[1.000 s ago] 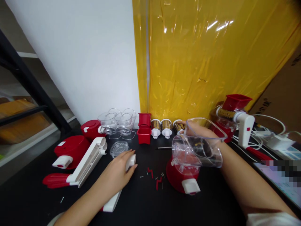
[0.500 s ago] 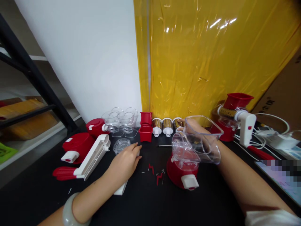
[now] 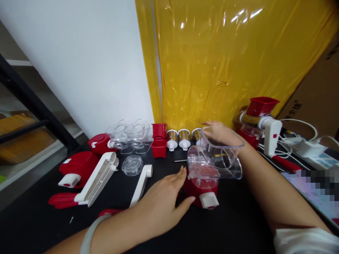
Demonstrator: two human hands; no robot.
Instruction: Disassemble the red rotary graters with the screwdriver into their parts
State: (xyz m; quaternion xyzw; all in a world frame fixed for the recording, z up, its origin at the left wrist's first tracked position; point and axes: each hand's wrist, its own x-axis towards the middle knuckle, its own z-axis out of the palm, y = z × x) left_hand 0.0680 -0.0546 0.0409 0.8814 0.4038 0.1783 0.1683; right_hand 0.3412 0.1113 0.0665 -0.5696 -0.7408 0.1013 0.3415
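Observation:
My left hand [image 3: 165, 201] lies beside the red base [image 3: 194, 197] of a rotary grater, fingers stretched out and thumb apart. Its fingertips are close to the base; whether they touch it I cannot tell. A clear plastic housing [image 3: 203, 164] with a wide hopper sits on that base, and a white knob [image 3: 208, 200] faces me. Behind the hopper, my right hand [image 3: 221, 135] has its fingers extended near the rightmost grater drum [image 3: 196, 135], which the hopper partly hides. Two other grater drums [image 3: 172, 139] stand left of it.
A crank handle [image 3: 141, 183] and a clear disc [image 3: 132, 165] lie at left, near another white crank [image 3: 97, 178] and red bases [image 3: 79, 167]. Red pushers [image 3: 159, 148] and clear housings [image 3: 129, 132] stand behind. An assembled grater [image 3: 261, 121], cables [image 3: 288, 151] and a tablet [image 3: 309, 197] are at right.
My left hand has moved right, from over the crank handle to beside the red base, uncovering the crank and clear disc. The right hand's fingers have straightened near the drum. The view has shifted.

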